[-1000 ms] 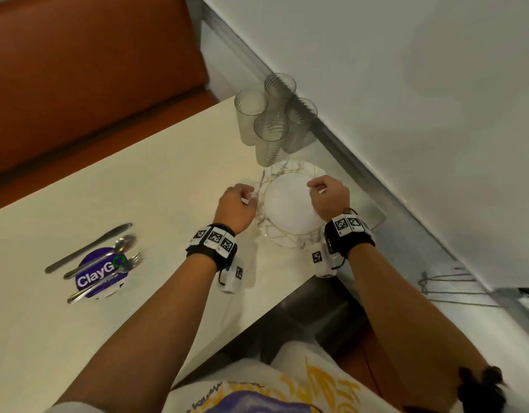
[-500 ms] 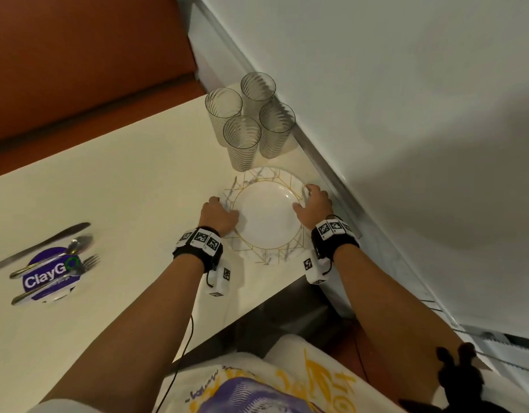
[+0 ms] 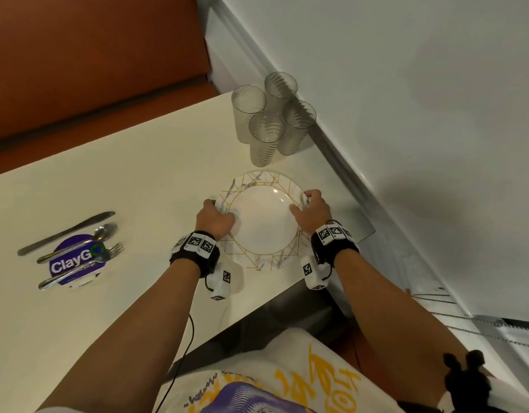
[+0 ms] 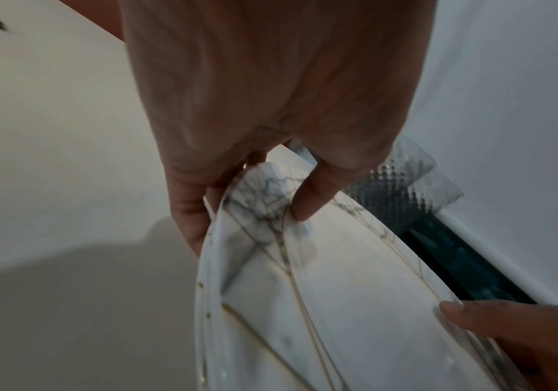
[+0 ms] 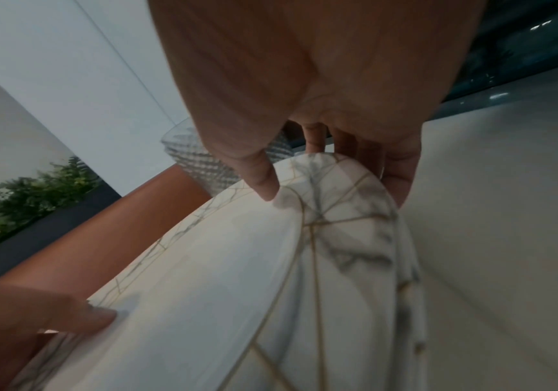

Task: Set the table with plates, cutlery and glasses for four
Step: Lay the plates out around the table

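compared with a second ago both thumbs now sit on top of the plate [image 3: 263,222] rim with fingers tucked under the edge, where before the hands were curled loosely beside it. the cutlery also sits further in from the left edge of the head view than half a second back, so the view has swung.

left hand [image 3: 215,219] pinches the plate's left rim, thumb on the marbled band, fingers curled under. right hand [image 3: 312,211] does the same on the right rim. the left wrist view shows more than one rim edge stacked under the thumb [image 4: 307,201], so it's a stack, can't tell how many.

counts: four ribbed glasses [image 3: 267,138] clustered just beyond the plate, against the wall [image 3: 406,114]. well to the left of the plate, one knife [image 3: 66,234], one spoon [image 3: 78,244] and one fork [image 3: 81,266] lie across a purple round sticker [image 3: 68,265] on the table [image 3: 123,189].
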A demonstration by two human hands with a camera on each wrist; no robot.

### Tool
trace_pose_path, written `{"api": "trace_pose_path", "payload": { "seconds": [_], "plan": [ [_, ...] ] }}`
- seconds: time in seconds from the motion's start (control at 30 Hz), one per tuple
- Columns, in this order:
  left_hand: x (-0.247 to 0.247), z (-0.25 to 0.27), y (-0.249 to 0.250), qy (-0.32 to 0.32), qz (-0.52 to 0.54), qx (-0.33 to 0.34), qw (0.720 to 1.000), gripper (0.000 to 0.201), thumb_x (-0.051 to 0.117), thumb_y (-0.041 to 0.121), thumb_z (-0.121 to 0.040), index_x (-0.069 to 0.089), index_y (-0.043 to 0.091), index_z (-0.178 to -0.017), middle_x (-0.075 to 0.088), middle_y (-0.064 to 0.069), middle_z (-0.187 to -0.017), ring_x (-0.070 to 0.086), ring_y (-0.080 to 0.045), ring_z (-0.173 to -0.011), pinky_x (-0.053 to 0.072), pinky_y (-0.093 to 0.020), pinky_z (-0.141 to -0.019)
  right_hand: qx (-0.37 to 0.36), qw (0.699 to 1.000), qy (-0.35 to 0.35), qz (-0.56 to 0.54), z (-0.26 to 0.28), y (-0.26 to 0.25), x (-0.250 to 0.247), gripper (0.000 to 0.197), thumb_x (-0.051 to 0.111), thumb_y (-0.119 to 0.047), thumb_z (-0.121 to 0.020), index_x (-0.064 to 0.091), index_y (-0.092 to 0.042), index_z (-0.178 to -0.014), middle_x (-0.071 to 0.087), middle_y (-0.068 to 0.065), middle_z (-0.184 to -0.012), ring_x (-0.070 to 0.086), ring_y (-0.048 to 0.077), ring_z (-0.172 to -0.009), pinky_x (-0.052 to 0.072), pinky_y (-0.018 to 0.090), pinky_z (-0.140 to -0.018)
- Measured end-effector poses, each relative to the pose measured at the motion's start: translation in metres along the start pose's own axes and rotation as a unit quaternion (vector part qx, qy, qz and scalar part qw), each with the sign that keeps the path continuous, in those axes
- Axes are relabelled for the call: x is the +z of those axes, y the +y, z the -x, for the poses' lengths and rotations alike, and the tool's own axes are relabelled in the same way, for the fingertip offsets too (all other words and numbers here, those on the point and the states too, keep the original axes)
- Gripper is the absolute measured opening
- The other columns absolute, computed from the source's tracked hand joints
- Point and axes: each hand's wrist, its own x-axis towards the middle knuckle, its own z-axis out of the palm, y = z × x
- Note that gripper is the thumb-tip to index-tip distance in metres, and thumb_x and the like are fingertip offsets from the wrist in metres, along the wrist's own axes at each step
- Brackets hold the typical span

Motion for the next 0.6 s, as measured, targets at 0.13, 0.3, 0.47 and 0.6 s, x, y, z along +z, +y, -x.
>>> {"api": "trace_pose_path", "payload": {
  "seconds": [0.13,0.3,0.47,0.6],
  "plan": [
    [-0.052,0.013,-0.027,0.025,0.047,0.007,0.999,0.064,0.069,0.026,-0.093,0.042,0.012,-0.149,0.059,-0.002,-0.125,0.061,-0.025,-0.115,0.050,-0.033,-0.101,-0.010,1.000,-0.003,-0.017,0.030,-0.034,0.031,0.060,0.073,-0.034,-0.085,0.044,-0.010,-0.132,0.061,0.015,-0.122,0.061,0.033,-0.109,0.048,0.033,-0.083],
    [-0.139,0.026,-0.073,0.106,0.168,-0.012,0.980,0.057,0.059,0.055,-0.098,0.059,0.010,-0.133,0.065,-0.010,-0.124,0.063,-0.029,-0.112,0.050,-0.040,-0.100,-0.045,0.997,-0.031,-0.058,0.071,-0.096,0.088,0.056,0.070,-0.033,-0.090,0.043,-0.011,-0.134,0.060,0.016,-0.126,0.060,0.034,-0.112,0.045,0.032,-0.086],
    [-0.218,0.017,-0.137,0.098,0.365,-0.069,0.923,0.079,0.064,0.066,-0.072,0.067,0.011,-0.130,0.069,-0.018,-0.133,0.068,-0.031,-0.112,0.052,-0.059,-0.106,-0.078,0.990,-0.035,-0.115,0.106,-0.157,0.135,0.046,0.062,-0.032,-0.096,0.047,-0.012,-0.134,0.057,0.006,-0.107,0.062,0.033,-0.105,0.050,0.035,-0.086],
    [-0.270,0.040,-0.165,0.044,0.492,-0.051,0.868,0.068,0.075,0.050,-0.083,0.063,0.013,-0.139,0.073,-0.015,-0.127,0.071,-0.036,-0.116,0.056,-0.053,-0.098,-0.111,0.983,-0.027,-0.143,0.131,-0.203,0.168,0.040,0.058,-0.034,-0.099,0.048,-0.013,-0.132,0.059,0.005,-0.103,0.062,0.031,-0.093,0.053,0.039,-0.080]
  ]
}}
